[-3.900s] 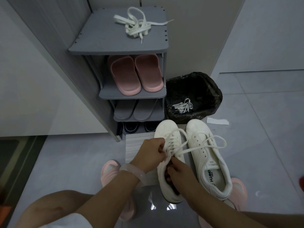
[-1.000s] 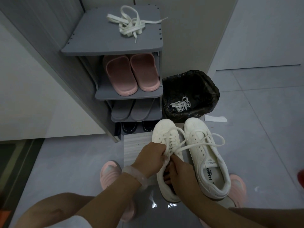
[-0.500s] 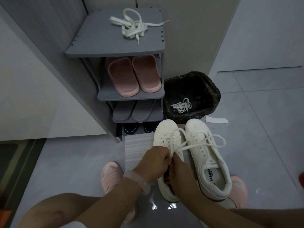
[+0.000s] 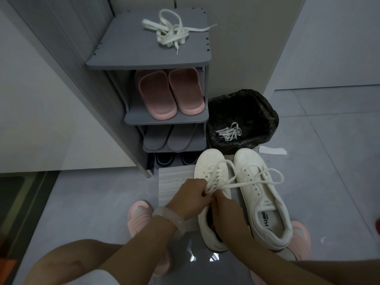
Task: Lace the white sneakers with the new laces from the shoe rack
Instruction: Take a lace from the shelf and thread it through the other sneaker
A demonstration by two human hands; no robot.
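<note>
Both hands, left hand [image 4: 190, 197] & right hand [image 4: 223, 208], pinch the lace [image 4: 242, 183] atop the left sneaker [image 4: 211, 167]; the slack loop (draped over the right sneaker [image 4: 265, 194]) could snag w/ a hard pull.

The two sneakers [image 4: 265, 194] are off-white, the right one with dark blue lettering on its white insole, and the lace [image 4: 253, 183] running across them is white, as are the loose laces [image 4: 173, 34] on the grey rack [image 4: 144, 58]. On the rack's shelves sit pink slippers [image 4: 170, 93], grey slippers [image 4: 164, 136] below them, and black shoes [image 4: 174, 159] at the bottom. The bin bag [image 4: 257, 108] is black with white laces inside, the floor [image 4: 329, 140] is pale grey tile, the mat [image 4: 174, 182] is white with faint ribbed stripes, the bracelet [image 4: 170, 220] is translucent pale pink, and the slippers on the feet [image 4: 137, 217] are pink.
</note>
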